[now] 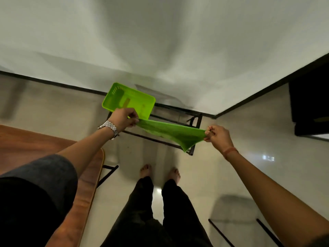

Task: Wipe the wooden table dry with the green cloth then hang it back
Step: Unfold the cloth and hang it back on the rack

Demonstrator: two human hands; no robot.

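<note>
The green cloth (170, 133) is stretched flat between both my hands, above a black metal rack (195, 134) that stands against the wall. My left hand (123, 118) pinches the cloth's left corner. My right hand (216, 135) pinches its right corner. The cloth's lower edge droops toward the rack's front bar. The wooden table (26, 143) lies at the left, partly under my left arm.
A bright green plastic basket (129, 100) sits on the rack's far left end by the wall. A dark cabinet (309, 104) stands at the right. My bare feet (160, 172) are on the pale tiled floor. Thin black legs of another piece of furniture (263, 230) show at lower right.
</note>
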